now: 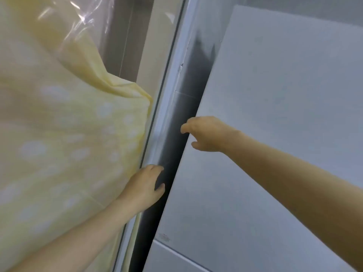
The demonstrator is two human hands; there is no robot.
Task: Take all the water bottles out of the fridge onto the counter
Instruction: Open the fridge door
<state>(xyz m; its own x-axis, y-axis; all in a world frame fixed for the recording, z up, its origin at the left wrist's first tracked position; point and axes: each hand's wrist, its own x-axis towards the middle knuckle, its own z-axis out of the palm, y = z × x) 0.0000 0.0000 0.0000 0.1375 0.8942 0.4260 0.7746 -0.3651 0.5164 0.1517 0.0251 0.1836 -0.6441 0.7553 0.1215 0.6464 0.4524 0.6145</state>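
Observation:
The grey fridge door [275, 134] fills the right half of the view and is closed or nearly closed. A dark gap [176, 154] runs along its left edge. My right hand [208, 134] lies on the door's left edge with its fingers curled over the edge into the gap. Lower down, my left hand [145, 185] rests at the gap with fingers fairly straight, its fingertips on the dark side panel. No water bottles or counter are in view. The picture is blurred.
A pale yellow dotted curtain [59, 134] hangs on the left, close to my left forearm, with clear plastic film [82, 18] above it. A light frame strip [167, 107] stands between curtain and fridge. A second door panel [176, 260] begins below.

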